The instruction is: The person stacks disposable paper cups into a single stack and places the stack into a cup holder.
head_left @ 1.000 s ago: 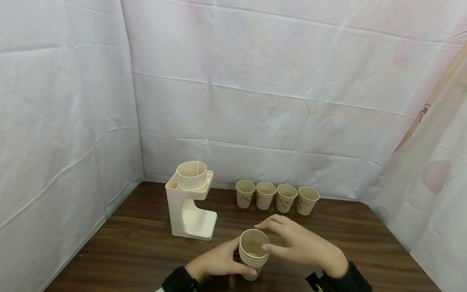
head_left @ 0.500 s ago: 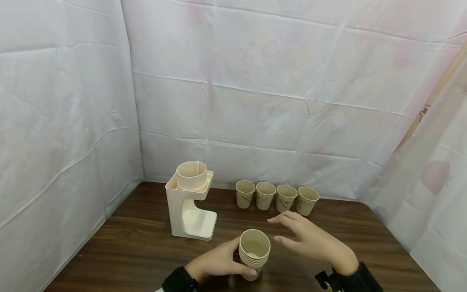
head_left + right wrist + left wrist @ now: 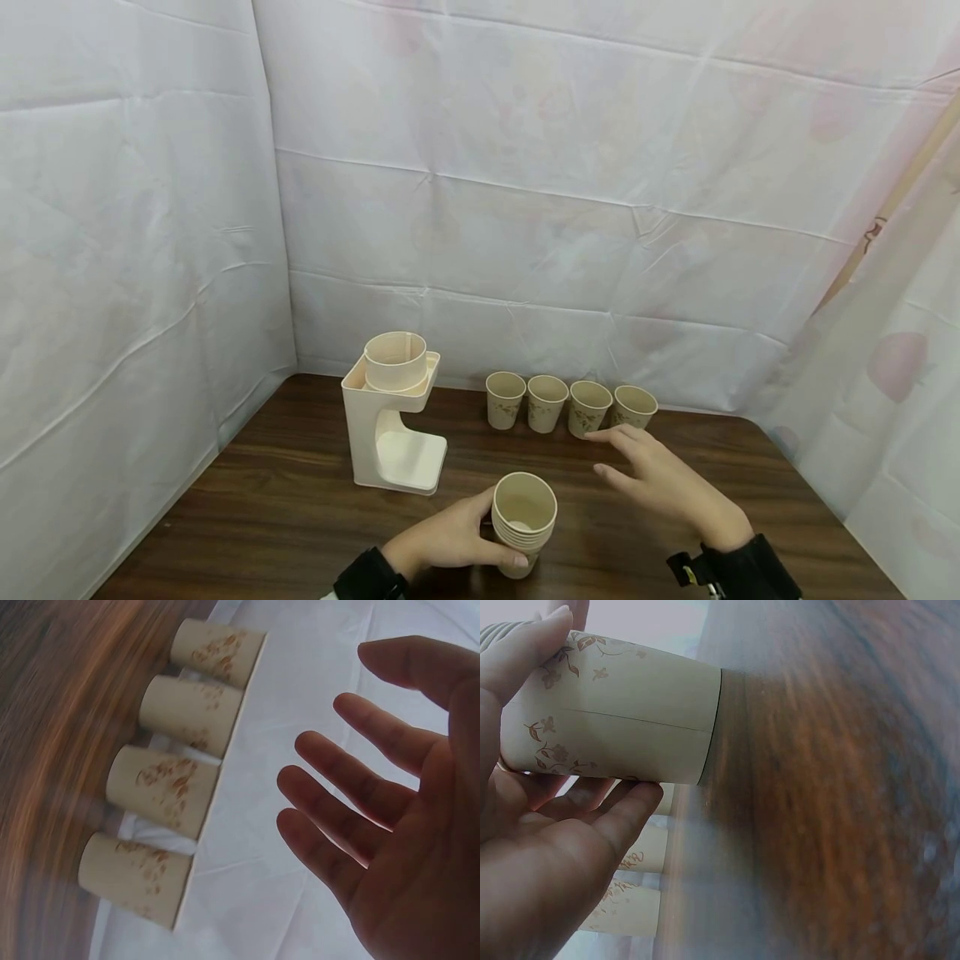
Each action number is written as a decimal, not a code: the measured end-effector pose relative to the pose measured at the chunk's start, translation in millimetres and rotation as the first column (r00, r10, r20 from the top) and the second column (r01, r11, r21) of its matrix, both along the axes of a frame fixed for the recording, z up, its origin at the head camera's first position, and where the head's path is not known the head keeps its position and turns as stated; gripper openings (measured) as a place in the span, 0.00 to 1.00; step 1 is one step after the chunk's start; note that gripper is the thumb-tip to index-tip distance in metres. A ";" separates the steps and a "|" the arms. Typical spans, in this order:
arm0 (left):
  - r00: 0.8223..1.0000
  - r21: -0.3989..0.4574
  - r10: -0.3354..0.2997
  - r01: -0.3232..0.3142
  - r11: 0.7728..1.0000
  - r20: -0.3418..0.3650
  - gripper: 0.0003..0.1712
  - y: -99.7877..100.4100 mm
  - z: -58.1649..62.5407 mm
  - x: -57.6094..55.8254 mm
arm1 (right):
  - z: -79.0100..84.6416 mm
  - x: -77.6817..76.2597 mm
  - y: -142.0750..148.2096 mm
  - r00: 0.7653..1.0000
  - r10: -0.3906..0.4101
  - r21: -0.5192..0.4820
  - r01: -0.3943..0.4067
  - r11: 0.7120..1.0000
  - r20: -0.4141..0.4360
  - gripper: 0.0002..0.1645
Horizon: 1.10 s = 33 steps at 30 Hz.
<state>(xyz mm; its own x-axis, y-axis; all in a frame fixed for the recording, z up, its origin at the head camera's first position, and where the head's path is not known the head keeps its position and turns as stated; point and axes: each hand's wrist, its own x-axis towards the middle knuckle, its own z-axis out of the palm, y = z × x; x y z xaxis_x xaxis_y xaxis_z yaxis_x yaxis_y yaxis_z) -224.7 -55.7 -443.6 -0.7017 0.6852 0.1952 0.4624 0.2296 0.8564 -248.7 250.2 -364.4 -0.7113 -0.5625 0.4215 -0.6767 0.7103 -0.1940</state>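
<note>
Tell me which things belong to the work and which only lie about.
Likely part of the work:
stack of paper cups, held by the left hand
four floral paper cups in a row

Seemingly just there:
cream C-shaped stand, touched by neither hand
white cloth backdrop

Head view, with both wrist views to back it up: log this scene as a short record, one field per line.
Left hand: curled round the side of the cup stack
Right hand: fingers extended, holding nothing, in front of the cup row's right end in the head view
Cup stack: upright, several rims nested, brown floral print on its side
Cup row: four separate cups, upright, mouths up, same style of print
Stand: off-white, C-shaped, left of the cup row
Round holder: on top of the stand
Surface: dark wood-grain table
Backdrop: pale cloth
</note>
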 end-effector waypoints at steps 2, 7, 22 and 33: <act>1.000 -0.001 0.005 -0.005 1.000 0.007 0.41 0.1 0.1 0.3 | -1.7 -2.7 4.5 1.000 -0.011 -0.006 0.011 1.000 -0.013 0.22; 1.000 -0.008 0.011 -0.011 1.000 0.012 0.41 0.0 -0.2 0.4 | -3.7 -8.1 14.1 0.998 -0.066 -0.019 0.066 0.998 0.003 0.22; 1.000 -0.004 0.003 -0.003 1.000 -0.004 0.41 0.4 -1.0 -0.3 | -12.4 -24.2 31.7 0.971 -0.235 -0.007 0.235 0.972 -0.039 0.19; 1.000 0.003 -0.007 0.007 1.000 0.027 0.41 0.4 1.5 0.8 | -18.4 -44.6 47.4 0.934 -0.350 -0.069 0.346 0.936 -0.064 0.22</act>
<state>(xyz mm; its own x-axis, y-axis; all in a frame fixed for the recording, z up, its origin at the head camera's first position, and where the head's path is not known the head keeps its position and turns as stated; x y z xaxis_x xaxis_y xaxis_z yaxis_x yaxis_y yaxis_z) -223.9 -55.3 -442.1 -0.7019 0.6896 0.1784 0.4410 0.2240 0.8691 -293.3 297.6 -382.8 -0.8237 -0.2597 0.5040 -0.4031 0.8934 -0.1984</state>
